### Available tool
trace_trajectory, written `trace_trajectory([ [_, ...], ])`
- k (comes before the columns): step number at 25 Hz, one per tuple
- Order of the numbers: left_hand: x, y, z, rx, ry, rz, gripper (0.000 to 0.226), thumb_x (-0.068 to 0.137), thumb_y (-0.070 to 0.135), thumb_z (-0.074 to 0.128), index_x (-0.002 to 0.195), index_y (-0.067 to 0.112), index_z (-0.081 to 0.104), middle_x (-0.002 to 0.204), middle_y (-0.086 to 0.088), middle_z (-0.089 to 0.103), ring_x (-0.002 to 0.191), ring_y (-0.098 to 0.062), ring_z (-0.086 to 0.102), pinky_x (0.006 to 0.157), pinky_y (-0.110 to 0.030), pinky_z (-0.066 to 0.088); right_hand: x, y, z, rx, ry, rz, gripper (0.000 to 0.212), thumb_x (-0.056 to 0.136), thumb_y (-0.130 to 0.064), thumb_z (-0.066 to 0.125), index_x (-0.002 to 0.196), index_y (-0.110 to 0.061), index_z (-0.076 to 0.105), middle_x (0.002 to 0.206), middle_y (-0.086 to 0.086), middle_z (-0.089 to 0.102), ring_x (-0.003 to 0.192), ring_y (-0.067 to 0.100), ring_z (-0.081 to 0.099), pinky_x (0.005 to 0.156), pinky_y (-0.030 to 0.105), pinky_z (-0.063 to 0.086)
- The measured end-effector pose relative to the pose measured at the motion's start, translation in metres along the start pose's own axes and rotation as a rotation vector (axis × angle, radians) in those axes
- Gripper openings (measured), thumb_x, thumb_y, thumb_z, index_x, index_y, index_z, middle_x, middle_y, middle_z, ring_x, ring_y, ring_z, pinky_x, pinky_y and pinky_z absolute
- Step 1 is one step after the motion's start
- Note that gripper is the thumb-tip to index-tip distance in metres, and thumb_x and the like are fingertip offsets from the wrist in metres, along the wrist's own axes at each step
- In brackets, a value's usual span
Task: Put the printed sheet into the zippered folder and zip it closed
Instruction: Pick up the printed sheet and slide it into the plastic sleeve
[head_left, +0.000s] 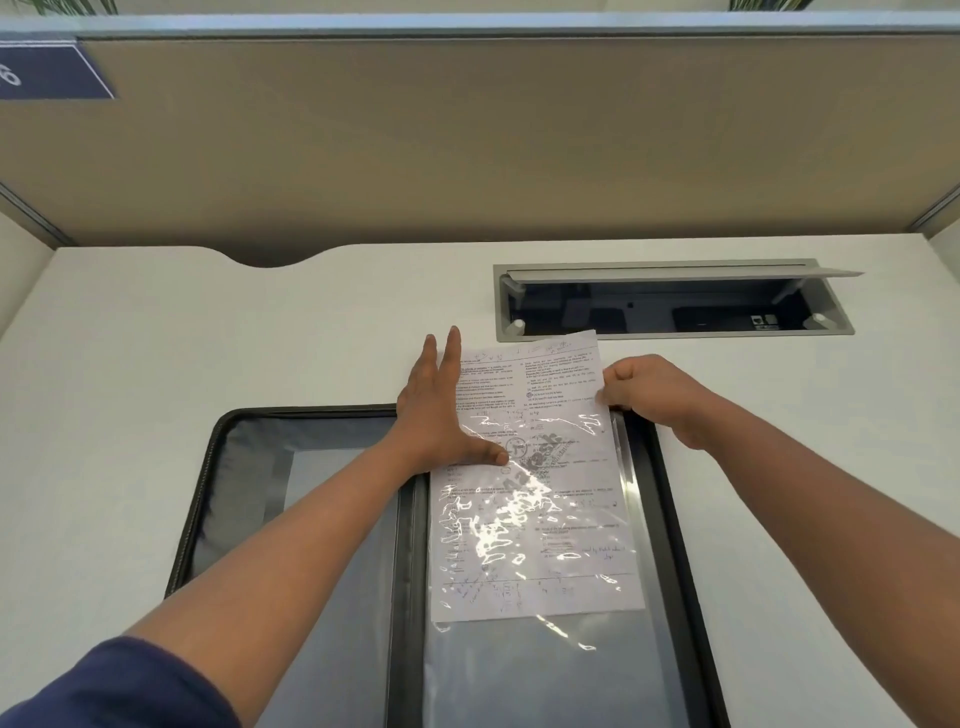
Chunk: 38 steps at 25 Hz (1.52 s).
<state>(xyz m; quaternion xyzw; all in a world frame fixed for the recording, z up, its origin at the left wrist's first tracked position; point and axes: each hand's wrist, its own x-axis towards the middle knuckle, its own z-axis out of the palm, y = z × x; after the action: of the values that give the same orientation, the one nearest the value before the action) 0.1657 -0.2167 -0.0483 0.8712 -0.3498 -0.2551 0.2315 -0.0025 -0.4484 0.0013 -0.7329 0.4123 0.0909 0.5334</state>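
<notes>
A black zippered folder (244, 467) lies open flat on the white desk, its two halves spread left and right. The printed sheet (540, 395) sits partway inside a clear plastic sleeve (519, 665) on the folder's right half, and its top end sticks out past the folder's far edge. My left hand (441, 415) rests flat on the sheet's left edge, fingers straight and thumb pressing on the plastic. My right hand (649, 395) pinches the sheet's right edge near the top.
An open cable hatch (675, 301) with a raised metal lid is set in the desk just beyond the sheet. A beige partition wall (467, 145) runs along the back. Bare desk surface (130, 338) lies to the left of the folder.
</notes>
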Motion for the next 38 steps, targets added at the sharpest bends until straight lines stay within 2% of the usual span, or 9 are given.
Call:
trace_trajectory([
  [4, 0.002, -0.003, 0.002, -0.008, 0.005, 0.004, 0.165, 0.026, 0.089, 0.078, 0.148, 0.054, -0.027, 0.168, 0.005, -0.019, 0.156, -0.027, -0.004, 0.119, -0.058, 0.013, 0.019, -0.022, 0.004, 0.182, 0.065, -0.004, 0.013, 0.098, -0.022, 0.066, 0.098, -0.01, 0.072, 0.099, -0.003, 0.078, 0.095, 0.018, 0.071, 0.07, 0.025, 0.052],
  [9, 0.001, -0.006, 0.003, -0.017, 0.003, 0.022, 0.162, 0.029, 0.087, 0.08, 0.148, 0.056, -0.026, 0.167, 0.007, -0.023, 0.155, -0.025, -0.014, 0.119, -0.059, 0.008, 0.029, -0.027, 0.005, 0.071, 0.112, -0.025, 0.008, 0.096, -0.014, 0.068, 0.089, -0.009, 0.07, 0.096, 0.001, 0.076, 0.091, 0.019, 0.071, 0.067, 0.025, 0.052],
  [15, 0.0, -0.005, 0.004, -0.022, -0.003, 0.028, 0.158, 0.035, 0.081, 0.084, 0.148, 0.056, -0.023, 0.166, 0.009, -0.027, 0.153, -0.022, -0.023, 0.118, -0.053, 0.001, 0.015, -0.009, 0.002, 0.05, 0.039, -0.04, 0.006, 0.093, -0.006, 0.07, 0.089, -0.007, 0.074, 0.079, -0.003, 0.079, 0.078, 0.017, 0.072, 0.07, 0.028, 0.053],
  [18, 0.001, -0.006, 0.002, 0.005, -0.04, 0.031, 0.151, 0.038, 0.082, 0.083, 0.152, 0.056, -0.013, 0.166, 0.011, -0.025, 0.152, -0.019, -0.022, 0.119, -0.051, 0.0, 0.009, -0.002, 0.004, -0.003, 0.009, -0.034, 0.007, 0.093, -0.008, 0.07, 0.089, -0.01, 0.076, 0.08, -0.001, 0.08, 0.078, 0.019, 0.071, 0.075, 0.034, 0.058],
  [22, 0.002, -0.009, 0.002, 0.019, -0.079, 0.034, 0.139, 0.039, 0.085, 0.079, 0.156, 0.047, 0.014, 0.167, 0.011, -0.018, 0.153, -0.017, -0.02, 0.122, -0.05, -0.001, 0.007, 0.0, 0.002, -0.133, -0.054, -0.029, 0.006, 0.092, -0.01, 0.07, 0.089, -0.01, 0.075, 0.088, 0.001, 0.079, 0.09, 0.022, 0.071, 0.075, 0.03, 0.055],
  [24, 0.002, -0.01, 0.003, 0.006, -0.069, 0.039, 0.137, 0.038, 0.087, 0.077, 0.155, 0.046, 0.021, 0.168, 0.011, -0.014, 0.153, -0.016, -0.016, 0.122, -0.05, 0.001, 0.01, -0.008, 0.002, -0.148, -0.074, -0.04, 0.006, 0.091, -0.015, 0.071, 0.09, -0.014, 0.077, 0.093, 0.0, 0.079, 0.093, 0.02, 0.072, 0.079, 0.031, 0.056],
  [29, 0.002, -0.012, 0.005, -0.018, -0.042, 0.046, 0.135, 0.036, 0.089, 0.075, 0.153, 0.048, 0.022, 0.168, 0.013, -0.007, 0.154, -0.015, -0.011, 0.124, -0.05, 0.004, 0.021, -0.039, 0.014, -0.214, -0.129, -0.107, 0.016, 0.092, -0.014, 0.07, 0.092, -0.026, 0.081, 0.099, -0.004, 0.078, 0.094, 0.017, 0.072, 0.082, 0.033, 0.058],
  [33, 0.001, -0.013, 0.006, -0.044, -0.016, 0.058, 0.131, 0.038, 0.087, 0.077, 0.152, 0.048, 0.026, 0.168, 0.012, -0.002, 0.154, -0.015, -0.007, 0.124, -0.05, 0.005, 0.024, -0.053, 0.023, -0.36, -0.136, -0.149, 0.025, 0.089, -0.008, 0.072, 0.084, -0.03, 0.082, 0.093, -0.01, 0.076, 0.091, 0.013, 0.069, 0.071, 0.026, 0.053],
  [38, -0.001, -0.013, 0.008, -0.069, 0.024, 0.063, 0.126, 0.039, 0.082, 0.08, 0.15, 0.048, 0.03, 0.167, 0.013, 0.0, 0.154, -0.014, -0.002, 0.124, -0.048, 0.008, 0.015, -0.043, 0.024, -0.443, -0.191, -0.149, 0.024, 0.085, -0.006, 0.071, 0.085, -0.026, 0.083, 0.089, -0.008, 0.079, 0.092, 0.016, 0.071, 0.082, 0.031, 0.059],
])
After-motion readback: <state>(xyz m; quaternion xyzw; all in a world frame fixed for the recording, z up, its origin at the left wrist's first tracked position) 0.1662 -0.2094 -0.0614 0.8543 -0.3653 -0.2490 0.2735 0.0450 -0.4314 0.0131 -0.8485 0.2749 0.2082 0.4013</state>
